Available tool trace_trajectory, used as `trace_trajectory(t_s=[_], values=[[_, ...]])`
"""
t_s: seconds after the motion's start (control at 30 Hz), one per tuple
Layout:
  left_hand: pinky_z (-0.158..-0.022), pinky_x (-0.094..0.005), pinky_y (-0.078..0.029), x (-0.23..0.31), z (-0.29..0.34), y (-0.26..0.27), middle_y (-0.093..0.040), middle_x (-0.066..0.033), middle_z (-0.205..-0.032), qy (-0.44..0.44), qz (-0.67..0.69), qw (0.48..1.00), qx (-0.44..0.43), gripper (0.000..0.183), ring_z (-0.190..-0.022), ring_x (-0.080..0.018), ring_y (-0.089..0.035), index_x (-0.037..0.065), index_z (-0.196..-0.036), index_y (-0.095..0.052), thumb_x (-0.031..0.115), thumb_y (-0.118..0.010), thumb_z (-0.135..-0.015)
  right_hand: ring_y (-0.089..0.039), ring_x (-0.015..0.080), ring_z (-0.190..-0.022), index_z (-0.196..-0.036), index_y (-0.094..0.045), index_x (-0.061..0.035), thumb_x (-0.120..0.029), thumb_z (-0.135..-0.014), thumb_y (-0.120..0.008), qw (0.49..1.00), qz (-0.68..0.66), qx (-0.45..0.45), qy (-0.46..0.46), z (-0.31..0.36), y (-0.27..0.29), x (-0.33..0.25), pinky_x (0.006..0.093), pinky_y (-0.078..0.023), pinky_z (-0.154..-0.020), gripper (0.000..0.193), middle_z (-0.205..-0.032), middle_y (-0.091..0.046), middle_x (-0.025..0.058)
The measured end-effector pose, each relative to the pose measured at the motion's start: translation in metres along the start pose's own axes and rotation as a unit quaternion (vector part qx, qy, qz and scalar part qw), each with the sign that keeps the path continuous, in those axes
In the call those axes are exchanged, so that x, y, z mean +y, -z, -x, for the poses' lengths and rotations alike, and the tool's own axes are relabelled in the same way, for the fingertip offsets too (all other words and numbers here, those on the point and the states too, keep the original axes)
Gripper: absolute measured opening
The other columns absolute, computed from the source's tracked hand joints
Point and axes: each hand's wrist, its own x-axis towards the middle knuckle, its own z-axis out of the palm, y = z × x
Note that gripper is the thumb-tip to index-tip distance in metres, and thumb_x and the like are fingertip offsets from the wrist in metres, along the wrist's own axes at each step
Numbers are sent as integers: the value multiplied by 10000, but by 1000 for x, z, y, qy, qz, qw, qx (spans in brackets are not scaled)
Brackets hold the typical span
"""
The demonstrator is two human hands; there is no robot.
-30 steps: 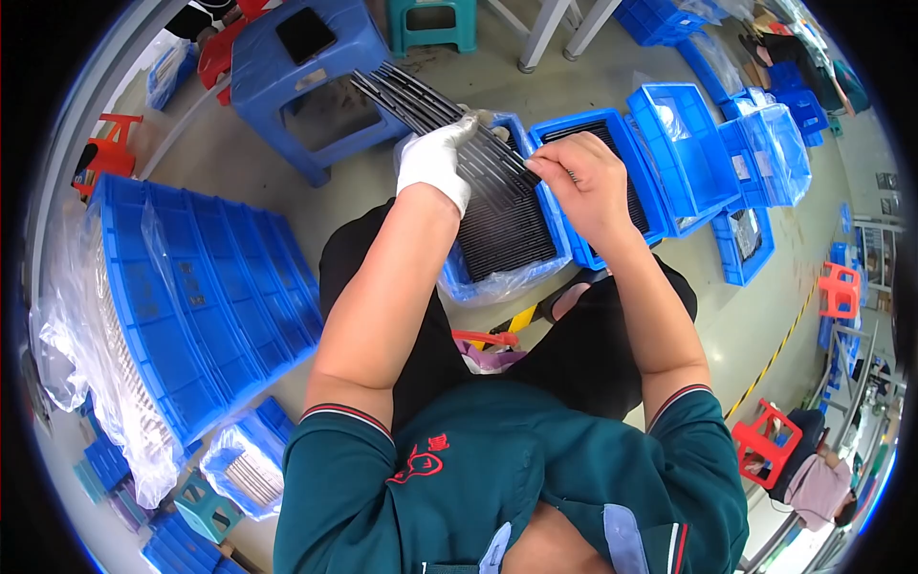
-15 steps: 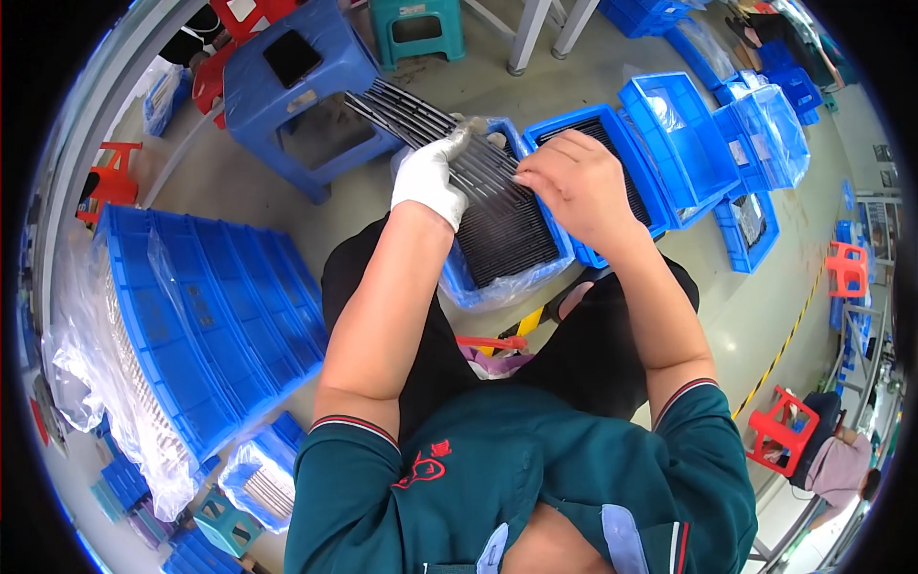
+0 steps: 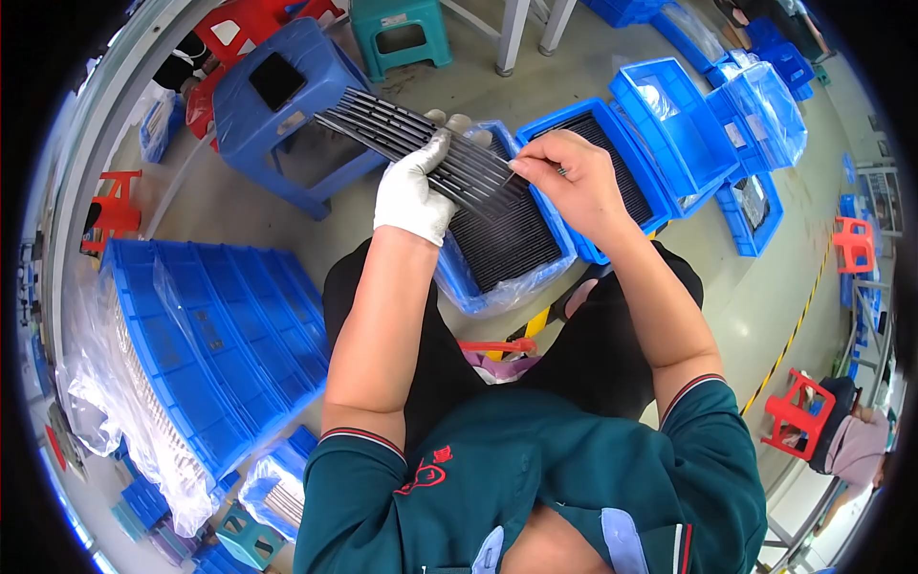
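A fanned bunch of thin black rods [image 3: 368,122] lies across my left hand [image 3: 413,196], which wears a white glove and is closed around them. The rods slant from upper left to lower right, and their near ends blur together. At those ends, the thumb and finger of my bare right hand [image 3: 577,182] pinch what looks like one thin rod. Below both hands sits a blue bin [image 3: 457,287] lined with clear plastic. Closely packed black rods [image 3: 502,251] fill it in rows.
Right of it stands another blue bin [image 3: 660,206] of black rods, beside an upper blue bin [image 3: 626,86]. A blue stool [image 3: 316,72] carrying a dark flat object [image 3: 277,80] is at upper left. Stacked blue bins [image 3: 206,335] stand at left. A red stool [image 3: 798,407] is at right.
The rods and my left hand have shifted slightly left in the picture. My right hand's fingers have curled in more at the rod ends. The whole view has also shifted a little.
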Motion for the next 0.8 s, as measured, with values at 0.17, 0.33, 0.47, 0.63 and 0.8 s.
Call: trace_trajectory(t_s=[0.17,0.33,0.47,0.63,0.8], values=[[-875,-542,-510,3,3,-3,-589,-182,-1125,1,12,1000,-16,234,-1028,-419,-592,62,-1122,-527,-20,-433,-923,-584,207,-712,-820,-666,-29,-85,-773,-710,996,19,3,82,-1,5,0,306,-465,-650,85,-745,-613,73],[-907,-554,-494,5,6,-6,-566,-193,-1168,5,15,999,-36,272,-1071,-426,-566,60,-1173,-512,-13,-424,-926,-582,233,-709,-796,-654,-25,-64,-755,-709,989,47,27,135,-1,6,-3,320,-466,-648,79,-726,-609,75],[-940,-566,-473,7,11,-9,-555,-196,-1191,13,24,998,-62,304,-1115,-430,-539,56,-1220,-493,1,-417,-930,-586,238,-711,-793,-651,-23,-61,-751,-711,990,40,35,131,0,8,-5,322,-468,-646,82,-729,-612,78],[-955,-573,-460,8,10,-7,-548,-198,-1216,19,24,997,-74,315,-1140,-437,-523,59,-1234,-487,4,-409,-934,-585,236,-712,-789,-650,-28,-65,-750,-714,988,36,35,143,0,11,-7,323,-468,-641,83,-724,-608,78],[-957,-577,-456,8,8,-5,-547,-197,-1220,10,24,998,-66,310,-1141,-442,-521,61,-1236,-485,11,-413,-939,-579,237,-707,-783,-650,-40,-78,-746,-717,986,47,30,159,1,11,-9,326,-466,-633,85,-716,-601,75]])
